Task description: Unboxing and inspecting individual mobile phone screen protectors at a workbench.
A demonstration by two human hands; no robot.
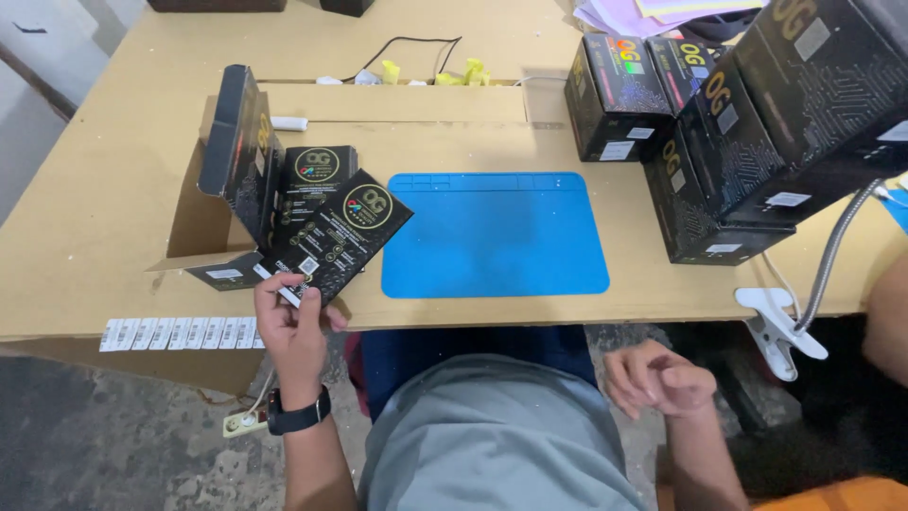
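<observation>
Presently, by line:
Left hand (293,326): fingers curled tight on the lower corner of a flat black box (336,237), thumb across its face.
Flat black box: tilted, raised over the table's (113,189) front edge, just left of the blue mat (497,237).
Right hand (657,378): empty, fingers loosely curled, below the table edge.
Label strip (180,333): on the table edge beside the left hand.
Stacked black boxes (747,123): far right.
</observation>
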